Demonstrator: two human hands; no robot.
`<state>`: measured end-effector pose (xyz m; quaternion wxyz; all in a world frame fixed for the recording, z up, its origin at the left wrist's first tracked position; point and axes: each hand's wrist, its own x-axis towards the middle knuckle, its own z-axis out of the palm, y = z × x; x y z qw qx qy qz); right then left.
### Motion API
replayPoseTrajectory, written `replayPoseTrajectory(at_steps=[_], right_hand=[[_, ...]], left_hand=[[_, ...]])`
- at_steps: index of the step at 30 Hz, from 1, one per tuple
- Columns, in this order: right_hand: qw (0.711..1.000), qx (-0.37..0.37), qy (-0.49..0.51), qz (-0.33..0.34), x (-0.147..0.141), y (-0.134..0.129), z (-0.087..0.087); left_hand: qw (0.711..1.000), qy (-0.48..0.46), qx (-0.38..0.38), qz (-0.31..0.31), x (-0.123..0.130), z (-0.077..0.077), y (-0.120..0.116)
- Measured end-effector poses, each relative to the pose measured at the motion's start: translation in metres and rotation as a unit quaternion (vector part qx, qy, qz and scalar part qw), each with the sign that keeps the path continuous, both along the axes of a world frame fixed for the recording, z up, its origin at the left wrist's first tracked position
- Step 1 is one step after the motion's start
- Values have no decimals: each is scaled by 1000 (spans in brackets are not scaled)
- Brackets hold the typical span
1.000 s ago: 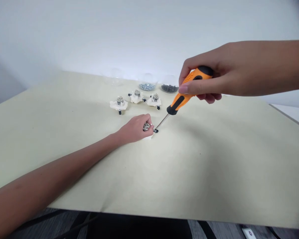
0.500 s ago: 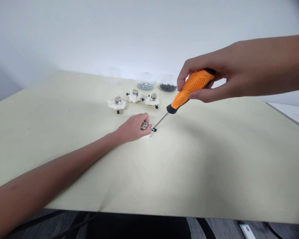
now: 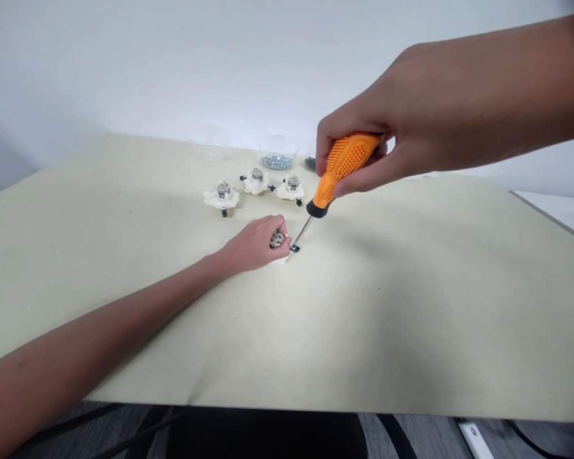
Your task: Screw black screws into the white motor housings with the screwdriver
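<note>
My left hand (image 3: 258, 243) is closed around a white part with a round grey motor (image 3: 277, 240), resting on the table. A small black piece (image 3: 294, 248) sticks out on the part's right side. In my right hand (image 3: 363, 140) is an orange and black screwdriver (image 3: 347, 166), gripped by its handle. Its shaft slants down to the left, and the tip is at the black piece. My fingers hide most of the white part.
Behind my left hand stand three similar white parts with motors (image 3: 222, 196) (image 3: 257, 181) (image 3: 291, 188). Farther back are a clear dish of silvery screws (image 3: 277, 162), a partly hidden dish of dark pieces (image 3: 310, 164) and a clear dish (image 3: 213, 152).
My right hand and the screwdriver handle have moved left, so the screwdriver stands more upright and now covers much of the dark pieces' dish. My left hand has stayed in place.
</note>
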<state>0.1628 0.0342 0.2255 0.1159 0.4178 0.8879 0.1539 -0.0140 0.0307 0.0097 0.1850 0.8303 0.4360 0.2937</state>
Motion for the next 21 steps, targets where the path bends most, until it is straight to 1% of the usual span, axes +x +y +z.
replayPoseTrajectory(at_steps=[6,10,12,17,21], right_hand=[[1000,-4,6,9,-1,0,-2],[1000,-13,18,7,7,9,-3],[999,-25,33,-3,12,13,-5],[997,-45,52,-47,25,19,-12],[996,-59,45,-49,25,16,-10]], left_hand=[[1000,-2,-3,-4,-1,-1,0],[1000,2,0,17,-1,-1,-1],[1000,4,3,30,-1,0,-1],[999,5,-4,34,-1,0,-1],[1000,4,0,29,-1,0,0]])
